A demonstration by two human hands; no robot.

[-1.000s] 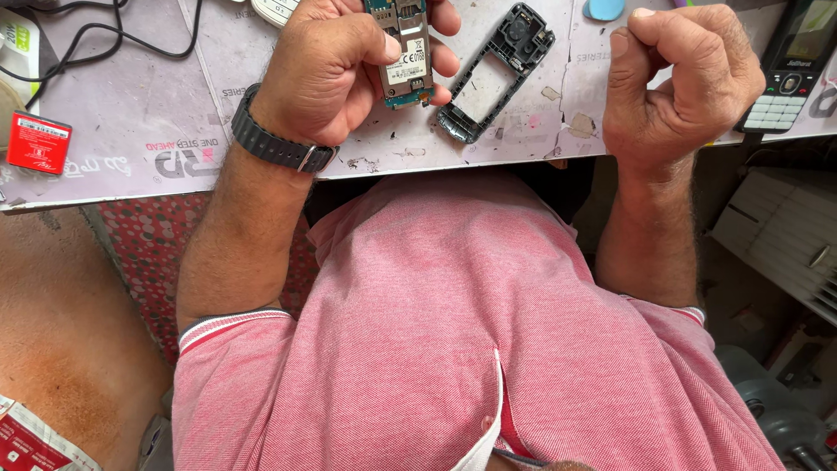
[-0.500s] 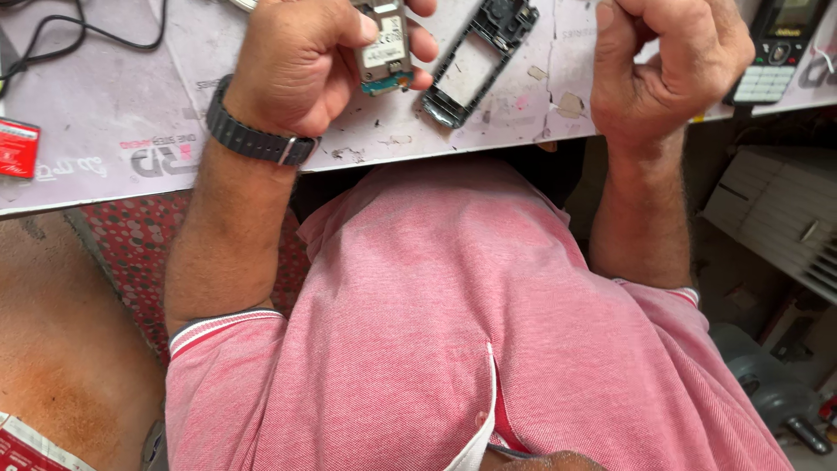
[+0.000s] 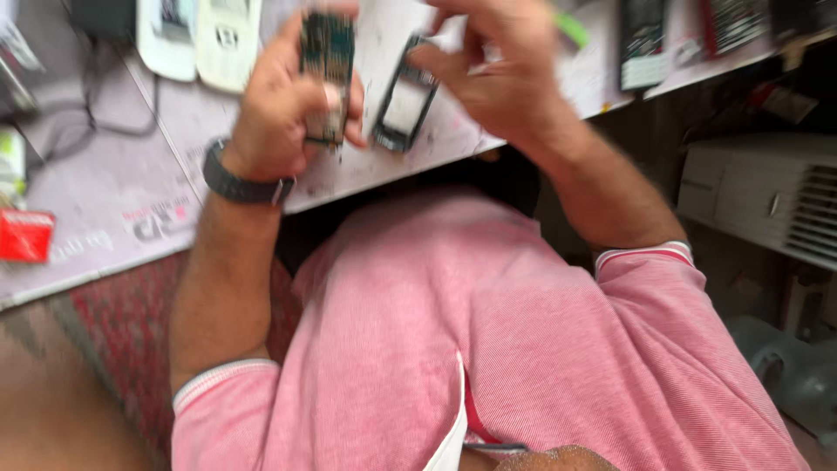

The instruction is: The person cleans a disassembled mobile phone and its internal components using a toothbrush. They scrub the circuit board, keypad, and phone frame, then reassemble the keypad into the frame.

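My left hand, with a dark band on its wrist, grips a small green phone circuit board upright over the white work surface. Just to its right lies a dark phone frame with a pale middle, flat on the surface. My right hand hovers above that frame with bent fingers spread apart, and I see nothing held in it. The picture is blurred by motion.
Two pale phone shells lie at the far left of the surface beside black cables. A red packet sits at the left edge. Dark phones lie at the far right. A white ribbed appliance stands to the right.
The view has swung and tilted. My left hand still grips the circuit board. My right hand has opened from a fist and moved left over the dark phone frame.
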